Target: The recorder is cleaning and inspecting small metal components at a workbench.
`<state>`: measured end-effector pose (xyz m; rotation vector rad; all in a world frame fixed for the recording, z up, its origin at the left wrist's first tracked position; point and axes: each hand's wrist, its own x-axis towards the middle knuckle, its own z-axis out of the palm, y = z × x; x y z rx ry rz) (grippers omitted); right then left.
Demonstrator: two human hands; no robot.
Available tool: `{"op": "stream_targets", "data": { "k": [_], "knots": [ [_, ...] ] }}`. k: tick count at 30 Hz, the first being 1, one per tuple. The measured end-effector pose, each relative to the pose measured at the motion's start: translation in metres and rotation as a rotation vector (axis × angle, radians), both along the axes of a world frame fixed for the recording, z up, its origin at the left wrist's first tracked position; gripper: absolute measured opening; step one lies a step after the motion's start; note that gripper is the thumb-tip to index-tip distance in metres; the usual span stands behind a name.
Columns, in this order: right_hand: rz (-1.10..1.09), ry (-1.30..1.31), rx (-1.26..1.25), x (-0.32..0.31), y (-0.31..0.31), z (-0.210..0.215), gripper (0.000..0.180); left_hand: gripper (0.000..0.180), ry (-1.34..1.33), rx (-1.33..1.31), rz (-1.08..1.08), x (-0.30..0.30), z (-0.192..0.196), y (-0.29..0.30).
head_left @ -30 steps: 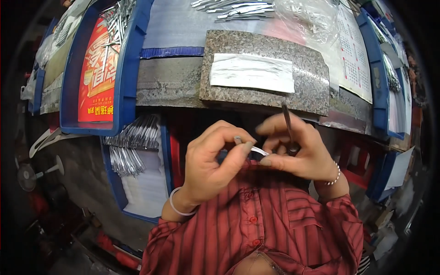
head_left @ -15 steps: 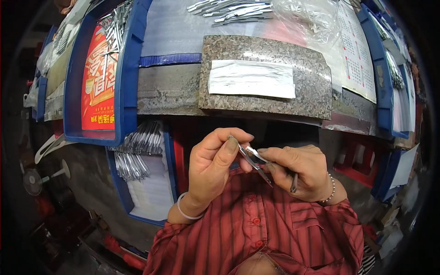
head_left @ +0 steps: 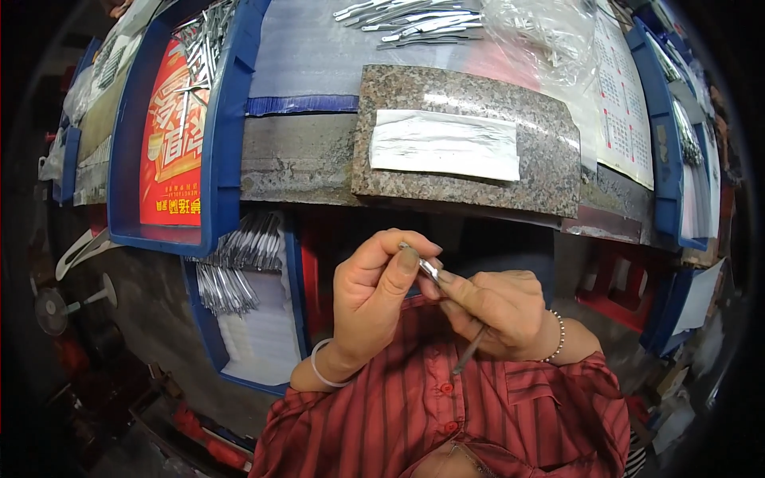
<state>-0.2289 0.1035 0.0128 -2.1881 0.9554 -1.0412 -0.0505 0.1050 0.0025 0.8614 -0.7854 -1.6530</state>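
My left hand (head_left: 370,283) is closed, pinching a slim silver metal piece (head_left: 429,269) between thumb and fingers in front of my chest. From the right, my right hand (head_left: 498,307) is closed too, its thumb and fingertips at the same metal piece, touching or almost touching the left fingertips. A thin dark metal shaft (head_left: 470,350) sticks out below the right hand, pointing down and left. The fingers hide most of both pieces, so their exact kind cannot be made out.
A speckled stone block (head_left: 550,151) with a folded white paper (head_left: 446,143) lies at the bench edge ahead. Slim metal tools (head_left: 414,24) lie beyond it. Blue trays (head_left: 219,159) stand left; a lower blue tray (head_left: 295,319) holds more tools. A red stool (head_left: 617,287) is right.
My right hand has moved left and closer to the left hand. The metal piece's pointed end is now hidden, and the dark shaft has swung out further down and left.
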Motion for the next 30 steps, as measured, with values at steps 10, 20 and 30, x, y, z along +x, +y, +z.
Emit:
{"op": "stream_targets", "data": {
  "k": [10, 20, 30],
  "knots": [
    [0.106, 0.015, 0.105, -0.033, -0.023, 0.021, 0.022, 0.010, -0.349, -0.242, -0.286, 0.016, 0.014, -0.028],
    [-0.523, -0.264, 0.199, -0.049, -0.043, 0.041, 0.079, 0.019, -0.948, -0.910, 0.118, 0.008, 0.011, -0.093],
    [-0.351, 0.016, 0.435, -0.047, -0.067, 0.074, 0.070, 0.018, -1.173, -0.988, 0.016, 0.007, -0.009, -0.109]
  ]
}}
